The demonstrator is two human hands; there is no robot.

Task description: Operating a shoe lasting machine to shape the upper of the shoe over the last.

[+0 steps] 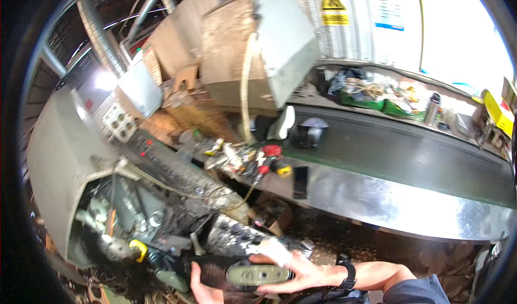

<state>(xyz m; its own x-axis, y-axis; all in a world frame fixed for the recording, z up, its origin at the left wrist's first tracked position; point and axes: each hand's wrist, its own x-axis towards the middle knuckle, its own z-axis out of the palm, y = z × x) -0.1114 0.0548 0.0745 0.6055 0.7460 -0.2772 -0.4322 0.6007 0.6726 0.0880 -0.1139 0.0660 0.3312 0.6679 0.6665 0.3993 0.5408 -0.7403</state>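
Note:
Low in the middle, my right hand [302,271] is closed around one end of a dark shoe [215,271]. An olive-green oval block [257,275], probably a shoe last, faces up from it, with small holes and dark marks. My left hand [205,289] cups the other end, thumb raised along its side; its remaining fingers are partly hidden. A white patch [274,251], perhaps cloth or tape, shows by the right fingers. A black wristband [349,277] is on my right wrist. Left of the hands lies a tool with a yellow handle [139,251].
A grey-hooded machine [64,169] stands at left, opening toward me. Beyond the hands runs a dark conveyor belt [398,147] with a metal edge [377,193], holding a white shoe [282,123], a black shoe [311,133] and a phone [300,182]. Clutter [234,156] covers the ledge.

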